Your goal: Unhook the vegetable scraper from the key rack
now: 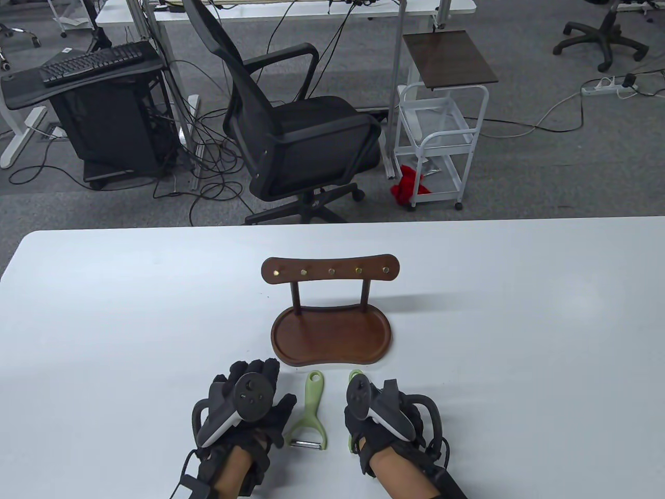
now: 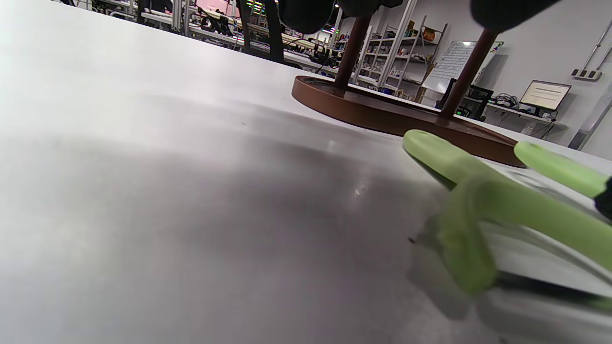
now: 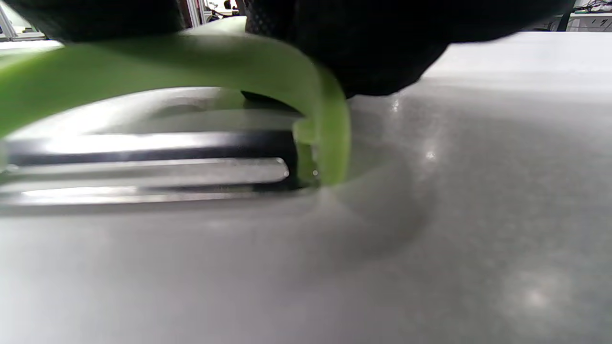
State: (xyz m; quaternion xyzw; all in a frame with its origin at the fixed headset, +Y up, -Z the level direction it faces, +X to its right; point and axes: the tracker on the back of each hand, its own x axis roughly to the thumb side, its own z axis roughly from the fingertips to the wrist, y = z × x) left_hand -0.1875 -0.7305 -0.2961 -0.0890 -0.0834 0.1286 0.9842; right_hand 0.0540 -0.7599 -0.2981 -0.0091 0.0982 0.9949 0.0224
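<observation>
The wooden key rack (image 1: 330,270) stands mid-table on its tray base (image 1: 332,338); its brass hooks are bare. One green vegetable scraper (image 1: 310,410) lies flat on the table between my hands, blade end toward me. A second green scraper (image 1: 356,373) lies under my right hand (image 1: 366,410), which grips it against the table; only its handle tip and a bit of its head show. The right wrist view shows its green arch (image 3: 287,71) and metal blade (image 3: 143,167) under the glove (image 3: 382,48). My left hand (image 1: 254,374) rests flat and empty on the table left of the first scraper (image 2: 478,200).
The rack base (image 2: 382,112) sits just beyond both hands. The white table (image 1: 104,322) stretches wide on both sides. An office chair (image 1: 291,130) and a white cart (image 1: 441,130) stand on the floor past the far edge.
</observation>
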